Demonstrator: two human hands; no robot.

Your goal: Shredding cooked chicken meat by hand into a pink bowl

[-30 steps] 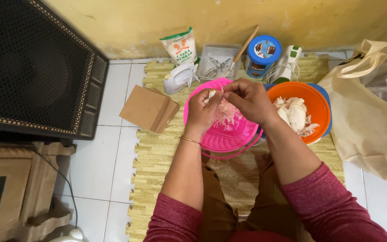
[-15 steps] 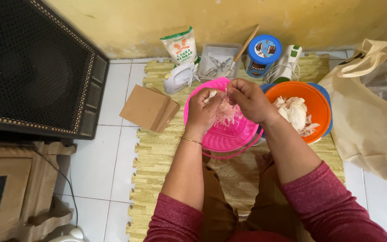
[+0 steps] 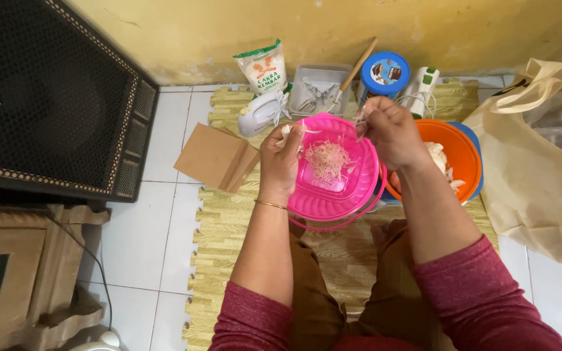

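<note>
The left hand [image 3: 281, 153] hovers over the left rim of a pink basket [image 3: 349, 195], its fingers curled tight around a small pale piece of food. The right hand [image 3: 390, 130] is raised over the basket's far right rim, thumb and fingers pinched narrow on a few thin pale strands. The basket sits near the middle of a yellow-green foam mat [image 3: 226, 227], in front of the person's knees, and a loose heap of shredded strands [image 3: 328, 159] lies in its bottom.

Just to the right of the basket, touching it or nearly so, is an orange bowl [image 3: 464, 159] holding white chunks of food [image 3: 438, 156]; it rests inside a blue bowl [image 3: 479, 169] whose edge shows at the right. Along the mat's far edge, by the yellow wall, stand a white bag [image 3: 263, 65], a white hand mixer [image 3: 261, 112], a grey tray [image 3: 317, 84] with metal beaters and a wooden stick [image 3: 359, 65] leaning across it, and a blue tin [image 3: 385, 73]. A folded cardboard piece [image 3: 216, 157] lies at the mat's left edge. A beige cloth bag [image 3: 535, 162] slumps at the right edge. A large black speaker [image 3: 47, 104] fills the left.
</note>
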